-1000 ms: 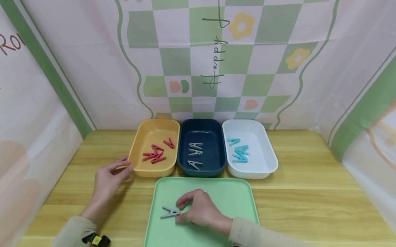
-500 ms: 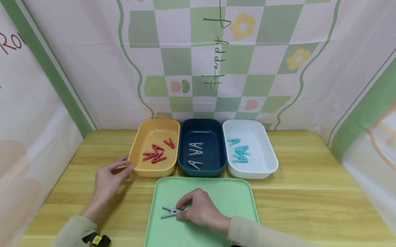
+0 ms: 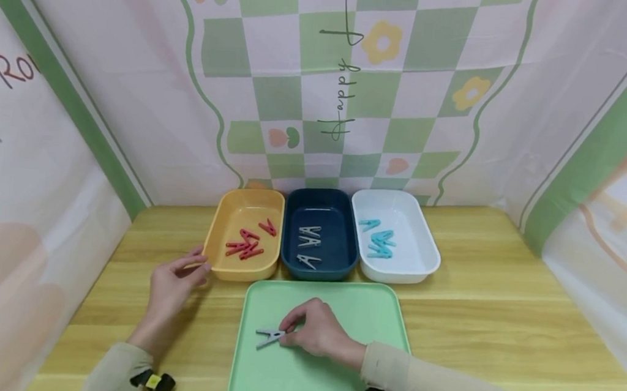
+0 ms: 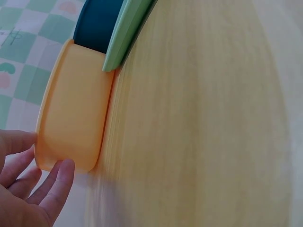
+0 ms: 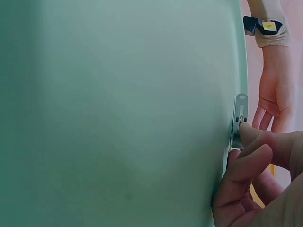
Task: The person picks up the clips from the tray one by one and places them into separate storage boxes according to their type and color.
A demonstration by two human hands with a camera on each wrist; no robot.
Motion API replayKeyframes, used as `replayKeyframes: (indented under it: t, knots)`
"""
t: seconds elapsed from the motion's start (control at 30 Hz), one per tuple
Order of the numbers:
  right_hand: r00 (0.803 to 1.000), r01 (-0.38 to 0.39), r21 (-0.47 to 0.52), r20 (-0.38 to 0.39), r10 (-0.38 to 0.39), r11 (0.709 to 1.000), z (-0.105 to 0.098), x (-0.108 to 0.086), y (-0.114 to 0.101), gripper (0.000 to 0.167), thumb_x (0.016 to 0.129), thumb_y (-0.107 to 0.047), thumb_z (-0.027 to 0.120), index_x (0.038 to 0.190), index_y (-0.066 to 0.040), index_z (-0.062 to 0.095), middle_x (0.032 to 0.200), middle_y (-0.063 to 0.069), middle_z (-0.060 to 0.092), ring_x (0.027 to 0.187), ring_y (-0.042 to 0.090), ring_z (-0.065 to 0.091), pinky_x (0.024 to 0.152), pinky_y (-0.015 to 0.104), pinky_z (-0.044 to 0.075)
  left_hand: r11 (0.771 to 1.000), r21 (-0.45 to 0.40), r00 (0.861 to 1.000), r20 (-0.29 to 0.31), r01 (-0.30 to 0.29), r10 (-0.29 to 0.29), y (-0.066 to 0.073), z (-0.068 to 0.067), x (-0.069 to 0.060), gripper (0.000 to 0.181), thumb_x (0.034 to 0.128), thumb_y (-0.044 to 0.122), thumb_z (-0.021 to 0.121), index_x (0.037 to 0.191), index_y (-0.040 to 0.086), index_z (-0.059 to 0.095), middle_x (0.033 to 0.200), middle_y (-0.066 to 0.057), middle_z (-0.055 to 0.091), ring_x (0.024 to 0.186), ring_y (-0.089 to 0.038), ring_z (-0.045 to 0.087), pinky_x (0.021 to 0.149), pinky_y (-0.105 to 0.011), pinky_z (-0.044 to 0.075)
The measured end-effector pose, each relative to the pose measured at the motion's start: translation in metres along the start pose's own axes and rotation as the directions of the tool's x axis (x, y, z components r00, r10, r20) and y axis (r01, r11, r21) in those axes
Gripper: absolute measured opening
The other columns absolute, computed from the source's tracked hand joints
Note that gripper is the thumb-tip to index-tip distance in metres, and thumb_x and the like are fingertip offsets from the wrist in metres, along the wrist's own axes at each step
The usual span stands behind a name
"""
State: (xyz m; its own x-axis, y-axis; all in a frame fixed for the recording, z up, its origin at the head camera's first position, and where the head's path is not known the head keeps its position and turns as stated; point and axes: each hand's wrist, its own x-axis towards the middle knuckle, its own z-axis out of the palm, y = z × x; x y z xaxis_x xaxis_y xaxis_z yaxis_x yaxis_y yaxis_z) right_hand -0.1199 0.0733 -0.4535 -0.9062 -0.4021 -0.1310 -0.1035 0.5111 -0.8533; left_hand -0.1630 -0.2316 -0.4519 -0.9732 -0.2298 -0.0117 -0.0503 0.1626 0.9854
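Note:
My right hand (image 3: 320, 331) pinches one end of a grey clothespin (image 3: 275, 336) between thumb and fingertips, low over the green tray (image 3: 331, 387). The clothespin's other two ends point left. Close up in the right wrist view, the grey clothespin (image 5: 241, 104) lies against the thumb tip; part of it is hidden by the fingers. My left hand (image 3: 170, 285) touches the near left corner of the yellow bin (image 3: 243, 274). In the left wrist view, its relaxed fingers (image 4: 57, 187) spread around that corner.
Red clothespins (image 3: 251, 252) lie in the yellow bin. Beside it, a navy bin (image 3: 321, 199) holds grey clothespins (image 3: 310, 242), and a white bin (image 3: 416, 253) holds teal ones. All three stand in a row behind the tray on a wooden table (image 3: 501, 333), before a patterned cloth (image 3: 321, 98).
The right hand's thumb and fingers have closed on the grey clothespin, whose free end has turned slightly. My left hand has stayed at the yellow bin's corner.

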Motion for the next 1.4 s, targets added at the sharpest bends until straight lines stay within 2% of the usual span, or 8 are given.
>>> replayKeyframes:
  t: [0.2, 0.27, 0.43, 0.63, 0.9, 1.4]
  knots:
    - [1.0, -0.028, 0.078, -0.002, 0.028, 0.997, -0.001, -0.001, 0.003, 0.014, 0.078, -0.003, 0.091, 0.086, -0.011, 0.082, 0.078, -0.004, 0.072, 0.062, 0.013, 0.06, 0.048, 0.028, 0.055, 1.0, -0.004, 1.0, 0.003, 0.003, -0.003, -0.003, 0.0, 0.001, 0.032, 0.0952, 0.0, 0.077, 0.125, -0.01, 0.069, 0.151, -0.012, 0.058, 0.097, -0.003, 0.072, 0.083, -0.029, 0.066]
    - [0.999, -0.031, 0.085, -0.009, 0.032, 0.996, -0.002, -0.001, 0.005, 0.013, 0.079, -0.003, 0.09, 0.086, -0.011, 0.082, 0.078, -0.005, 0.072, 0.061, 0.013, 0.06, 0.046, 0.029, 0.055, 1.0, -0.003, 1.0, 0.003, 0.001, -0.001, -0.002, 0.0, 0.001, 0.032, 0.0953, 0.0, 0.076, 0.125, -0.01, 0.069, 0.151, -0.012, 0.058, 0.097, -0.003, 0.072, 0.083, -0.029, 0.066]
    - [0.999, -0.007, 0.08, -0.031, 0.01, 0.997, -0.009, -0.002, 0.004, 0.013, 0.08, -0.005, 0.09, 0.087, -0.012, 0.083, 0.08, -0.005, 0.074, 0.066, 0.013, 0.06, 0.051, 0.029, 0.055, 1.0, 0.002, 1.0, -0.003, -0.005, 0.005, -0.002, 0.0, 0.0, 0.031, 0.0957, 0.0, 0.076, 0.125, -0.01, 0.07, 0.151, -0.013, 0.058, 0.097, -0.003, 0.072, 0.083, -0.03, 0.066]
    - [1.0, -0.013, 0.136, -0.022, 0.017, 0.991, -0.021, -0.001, 0.0, 0.011, 0.084, -0.006, 0.087, 0.091, -0.013, 0.083, 0.085, -0.003, 0.076, 0.045, 0.01, 0.051, 0.041, 0.024, 0.047, 1.0, 0.013, 1.0, 0.001, -0.008, 0.008, -0.002, 0.0, 0.0, 0.031, 0.0962, 0.001, 0.076, 0.125, -0.009, 0.07, 0.151, -0.013, 0.058, 0.097, -0.003, 0.072, 0.083, -0.03, 0.066]
    - [0.998, -0.05, 0.208, -0.023, 0.056, 0.977, -0.046, 0.002, -0.011, 0.009, 0.09, -0.011, 0.085, 0.098, -0.015, 0.083, 0.091, 0.001, 0.076, 0.04, 0.012, 0.039, 0.037, 0.022, 0.034, 1.0, 0.002, 1.0, 0.003, -0.005, 0.005, -0.003, 0.0, 0.0, 0.031, 0.0957, 0.0, 0.076, 0.125, -0.01, 0.069, 0.152, -0.013, 0.057, 0.097, -0.003, 0.072, 0.083, -0.029, 0.066]
    - [0.996, -0.032, 0.197, -0.08, 0.048, 0.98, -0.073, 0.0, -0.023, 0.009, 0.092, -0.013, 0.084, 0.101, -0.012, 0.083, 0.101, 0.004, 0.075, 0.04, 0.014, 0.041, 0.039, 0.024, 0.035, 1.0, 0.005, 1.0, 0.001, -0.013, 0.013, -0.002, 0.0, 0.001, 0.031, 0.0959, 0.0, 0.075, 0.125, -0.01, 0.069, 0.151, -0.013, 0.058, 0.097, -0.003, 0.072, 0.083, -0.029, 0.066]
